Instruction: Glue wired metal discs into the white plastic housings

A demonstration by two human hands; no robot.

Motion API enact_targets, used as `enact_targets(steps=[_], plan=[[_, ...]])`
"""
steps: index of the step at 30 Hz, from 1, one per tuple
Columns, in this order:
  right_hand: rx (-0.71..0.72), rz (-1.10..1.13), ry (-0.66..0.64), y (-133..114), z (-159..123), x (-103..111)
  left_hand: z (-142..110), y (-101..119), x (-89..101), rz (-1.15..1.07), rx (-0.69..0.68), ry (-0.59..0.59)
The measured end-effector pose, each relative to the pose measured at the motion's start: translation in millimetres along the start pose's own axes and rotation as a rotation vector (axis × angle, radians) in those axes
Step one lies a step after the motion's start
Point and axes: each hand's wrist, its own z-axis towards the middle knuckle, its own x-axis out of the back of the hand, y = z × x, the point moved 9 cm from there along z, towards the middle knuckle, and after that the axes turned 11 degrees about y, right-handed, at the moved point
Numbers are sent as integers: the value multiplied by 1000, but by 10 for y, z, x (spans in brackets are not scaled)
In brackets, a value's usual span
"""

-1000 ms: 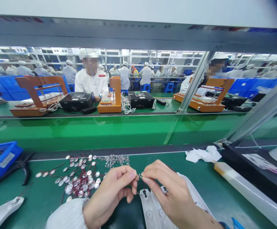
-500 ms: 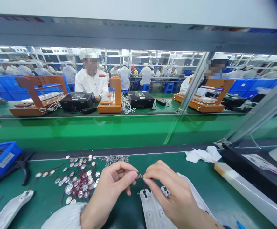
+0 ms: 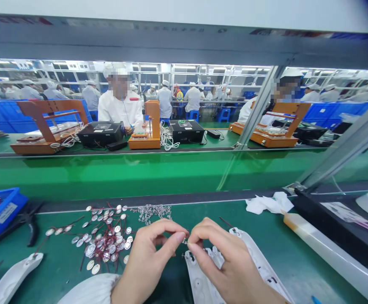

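Observation:
My left hand (image 3: 150, 257) and my right hand (image 3: 223, 264) meet fingertip to fingertip low in the middle, both pinched on a tiny metal part (image 3: 185, 241) with a thin wire. Right under them lies a white plastic housing (image 3: 256, 264) on the green bench. To the left of my left hand is a heap of small silver discs with red wires (image 3: 103, 238). Behind the hands lies a small pile of tiny metal springs (image 3: 152, 211).
A blue bin (image 3: 0, 213) and black pliers (image 3: 28, 223) sit at the left, another white housing (image 3: 11, 276) at the bottom left. White cloth (image 3: 268, 203) and a long pale bar (image 3: 326, 249) lie at the right. Beyond the green conveyor, people in white work at orange fixtures.
Both hands have sunk slightly toward the white housing and drawn closer together, still pinching the small part. The view has tilted down a little.

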Motion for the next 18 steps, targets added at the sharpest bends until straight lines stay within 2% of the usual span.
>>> enact_targets(steps=[3, 6, 13, 15, 18], plan=[[-40, -28, 60, 58, 40, 53, -38, 4, -80, -4, -1, -73], [-84, -57, 62, 142, 28, 51, -60, -7, -126, 24, -4, -124], [-137, -25, -7, 218, -64, -16, -81, 20, -118, 291, -139, -99], [-140, -17, -35, 215, -67, -39, -93, 1, -144, 253, -96, -116], [-108, -16, -68, 185, -73, -71, -122, -98, -209, 126, 80, -168]])
